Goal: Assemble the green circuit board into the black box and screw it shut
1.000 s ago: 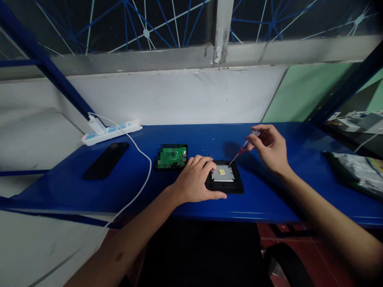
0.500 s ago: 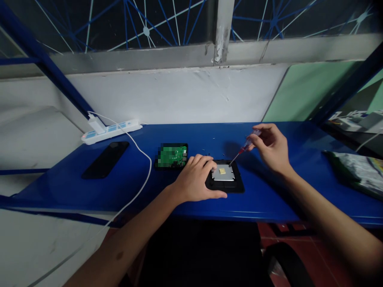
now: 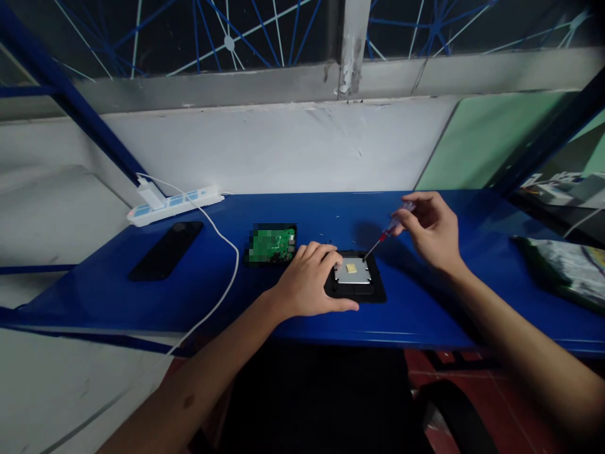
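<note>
Black cover (image 3: 378, 293) on the table (image 3: 288, 208) is clasped at its left by the left hand (image 3: 307, 280), thumb near, fingers far. At the far-right corner of the metal plate (image 3: 362, 275), the screwdriver (image 3: 384, 236) is set tip down, slanted up to far right, gripped high by the right hand (image 3: 432, 230).

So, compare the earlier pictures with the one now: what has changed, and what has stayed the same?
Very little: the right hand has eased slightly to the right with the screwdriver, and the scene sits a touch higher in the picture. Nothing was taken hold of or let go. The left hand still spans the black cover, and the circuit board and phone lie where they did.
</note>
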{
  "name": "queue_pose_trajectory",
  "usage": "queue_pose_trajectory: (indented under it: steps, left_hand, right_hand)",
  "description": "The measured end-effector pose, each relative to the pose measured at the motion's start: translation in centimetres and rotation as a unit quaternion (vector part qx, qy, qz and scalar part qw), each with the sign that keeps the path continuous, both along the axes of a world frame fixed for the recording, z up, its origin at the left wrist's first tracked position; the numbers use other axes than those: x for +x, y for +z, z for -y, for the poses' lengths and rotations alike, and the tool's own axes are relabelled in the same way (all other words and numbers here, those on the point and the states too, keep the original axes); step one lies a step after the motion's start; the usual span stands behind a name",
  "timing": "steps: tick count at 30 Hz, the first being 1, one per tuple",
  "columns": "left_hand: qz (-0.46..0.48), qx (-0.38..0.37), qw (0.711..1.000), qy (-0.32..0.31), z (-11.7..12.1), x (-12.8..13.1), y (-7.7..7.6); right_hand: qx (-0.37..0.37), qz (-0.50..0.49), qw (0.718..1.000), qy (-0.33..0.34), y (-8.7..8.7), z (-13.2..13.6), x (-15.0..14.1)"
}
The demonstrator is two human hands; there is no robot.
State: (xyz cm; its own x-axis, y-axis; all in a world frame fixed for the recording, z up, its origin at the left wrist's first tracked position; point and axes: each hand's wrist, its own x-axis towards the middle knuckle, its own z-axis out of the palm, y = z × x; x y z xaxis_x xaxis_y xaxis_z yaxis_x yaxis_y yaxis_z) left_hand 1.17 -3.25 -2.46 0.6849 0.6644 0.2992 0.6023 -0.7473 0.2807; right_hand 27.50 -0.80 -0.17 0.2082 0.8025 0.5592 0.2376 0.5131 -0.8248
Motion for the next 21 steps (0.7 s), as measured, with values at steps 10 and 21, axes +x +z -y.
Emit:
queue_pose_trajectory:
  steps: [10,21]
  left_hand:
    - [-0.001,0.004,1.000,-0.004,-0.04,0.03,0.06]
    - [-0.003,0.002,1.000,-0.001,0.02,0.07,0.10]
  right_hand:
    - [0.016,0.039,0.999,0.003,-0.11,-0.18,0.17]
    - [-0.002,0.007,1.000,0.005,0.16,0.04,0.00]
